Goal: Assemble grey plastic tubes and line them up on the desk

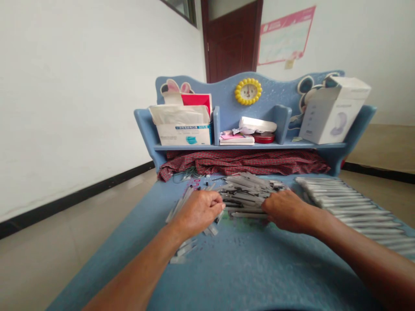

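A pile of greyish pen parts (246,183), like barrels and dark refills, lies in the middle of the blue desk (227,276). At its left edge is my left hand (197,211), fingers curled and thumb against them; anything in that grip is hidden. My right hand (287,211) is closed at the pile's right side, its fingertips out of sight and slightly blurred. Clear plastic pieces (186,248), perhaps pen caps, lie scattered beside and below my left hand. To the right, a long row of grey-white pens (356,211) lies side by side.
Behind the pile, a red checked cloth (246,162) is bunched under the desk's shelf (308,146). On the shelf stand a face mask box (184,134), a stack of papers (236,140), a red round tin (264,138) and a tall white box (333,112).
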